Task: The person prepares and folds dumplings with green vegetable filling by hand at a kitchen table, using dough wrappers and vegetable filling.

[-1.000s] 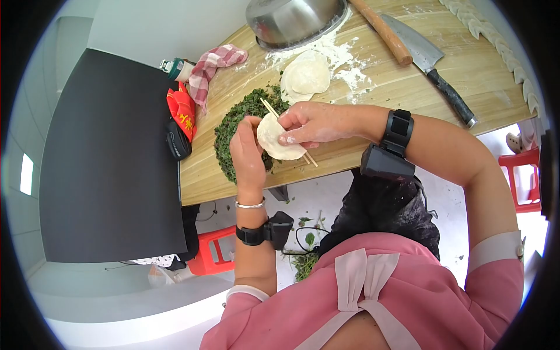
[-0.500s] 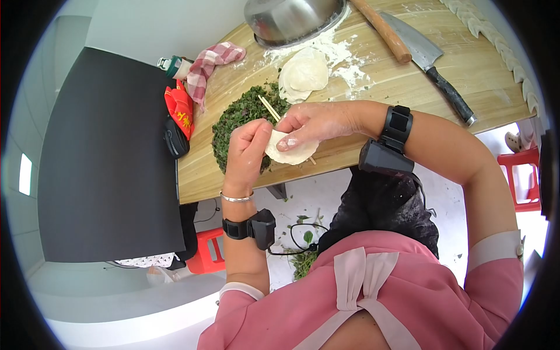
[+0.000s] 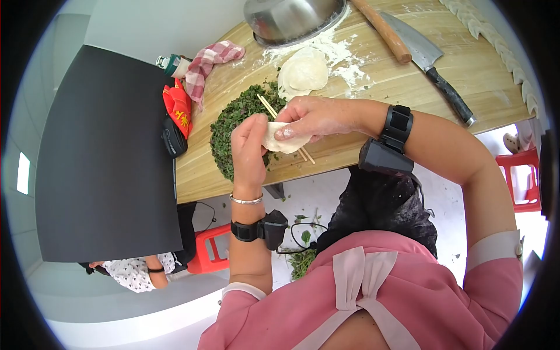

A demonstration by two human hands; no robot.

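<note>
Both hands grip a pale dough wrapper above the table's near edge. My left hand pinches its left end, fingers closed. From the right, my right hand is closed on the other side, its floury thumb lying over the dough. The wrapper looks folded over, though any filling inside is hidden. Just behind and left of the hands is a heap of chopped greens. A pair of chopsticks passes under the hands, one end over the greens. Further back, flat round dough wrappers lie in a stack.
A metal bowl stands at the back amid loose flour. A rolling pin and a cleaver lie to the right. Folded dough pieces line the far right edge. At left are a checked cloth and a red packet.
The wrapper has gone from a wider, hanging round to a narrower, folded-looking shape. My left hand has shifted slightly right and up. A seated person's arm has come into view at lower left.
</note>
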